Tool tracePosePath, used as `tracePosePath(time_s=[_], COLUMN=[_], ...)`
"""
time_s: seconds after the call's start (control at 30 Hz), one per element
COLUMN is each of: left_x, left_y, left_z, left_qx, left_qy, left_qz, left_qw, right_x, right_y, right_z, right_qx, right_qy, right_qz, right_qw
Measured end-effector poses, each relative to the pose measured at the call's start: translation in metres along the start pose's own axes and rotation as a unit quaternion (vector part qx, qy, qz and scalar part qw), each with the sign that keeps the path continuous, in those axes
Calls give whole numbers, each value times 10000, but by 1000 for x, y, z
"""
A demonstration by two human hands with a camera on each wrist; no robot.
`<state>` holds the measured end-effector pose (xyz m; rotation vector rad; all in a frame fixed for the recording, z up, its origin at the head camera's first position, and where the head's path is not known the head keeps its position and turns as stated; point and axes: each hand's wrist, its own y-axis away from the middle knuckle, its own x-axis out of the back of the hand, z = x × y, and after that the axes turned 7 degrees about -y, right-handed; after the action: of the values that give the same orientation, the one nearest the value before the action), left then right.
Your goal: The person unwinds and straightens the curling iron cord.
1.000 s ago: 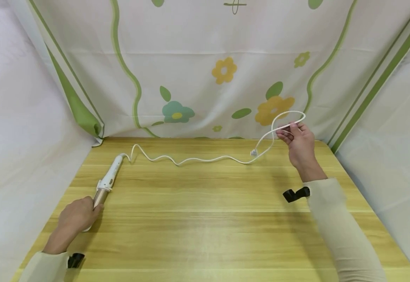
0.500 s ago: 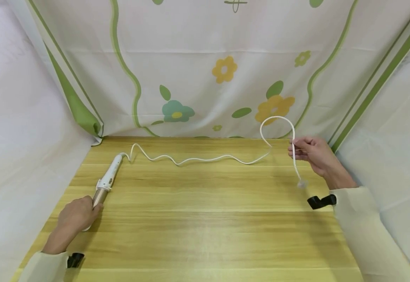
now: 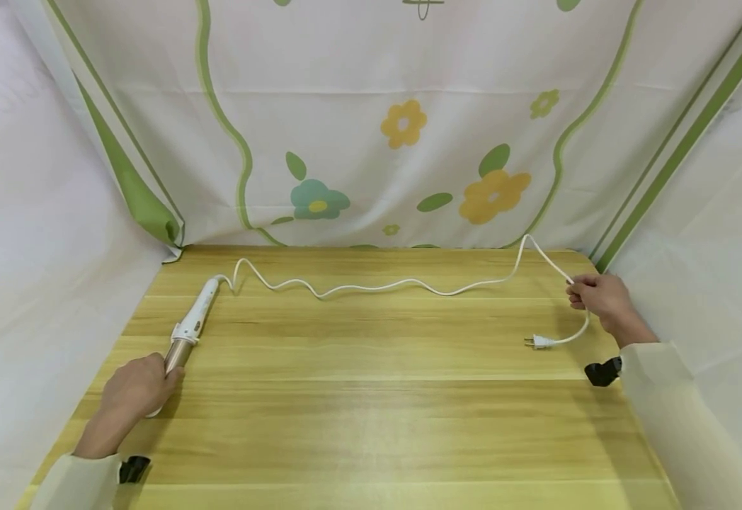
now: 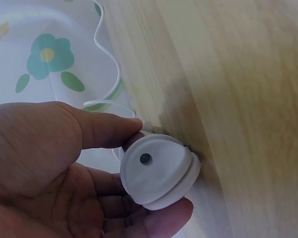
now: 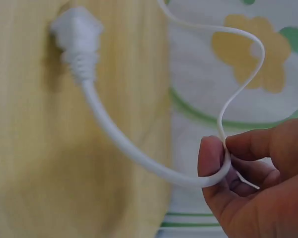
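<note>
A white curling iron (image 3: 200,310) with a gold barrel lies slanted at the table's left side. My left hand (image 3: 137,393) grips its barrel near the tip; the left wrist view shows the round white end cap (image 4: 156,171) between thumb and fingers. From the handle a wavy white power cord (image 3: 371,287) runs right across the table's back. My right hand (image 3: 603,301) pinches this cord at the right edge between thumb and fingers. Past the pinch, the cord curves down and left to a white two-prong plug (image 3: 541,342), which also shows in the right wrist view (image 5: 79,37).
The wooden table (image 3: 371,425) stands against a hanging white cloth (image 3: 345,142) printed with flowers and green bands. More white cloth hangs on the left and right sides. A black wrist camera (image 3: 602,372) is worn at the right sleeve.
My right hand has moved right and toward me with the cord, opening its loop. The plug has swung round and points left. My left hand and the curling iron stay put.
</note>
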<state>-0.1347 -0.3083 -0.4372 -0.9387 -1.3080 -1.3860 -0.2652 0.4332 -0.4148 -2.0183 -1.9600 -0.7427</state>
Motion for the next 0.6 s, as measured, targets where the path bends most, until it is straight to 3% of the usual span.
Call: tracePosePath(time_s=[0.1, 0.23, 0.43, 0.6], left_x=[0, 0, -1, -1], left_y=[0, 0, -1, -2], left_z=[0, 0, -2, -3], left_qx=[21, 34, 82, 86], left_qy=[1, -3, -15, 12], left_qz=[-11, -18, -75, -80], left_qw=[10000, 10000, 9999, 9999], right_x=[-1, -8, -19, -26], right_y=[-7, -14, -17, -16], right_z=[21, 40, 46, 45], right_qx=[-173, -198, 32, -96], right_qy=[77, 623, 1846, 1797], right_qz=[90, 218, 153, -167], right_qw=[9998, 9976, 9827, 9835])
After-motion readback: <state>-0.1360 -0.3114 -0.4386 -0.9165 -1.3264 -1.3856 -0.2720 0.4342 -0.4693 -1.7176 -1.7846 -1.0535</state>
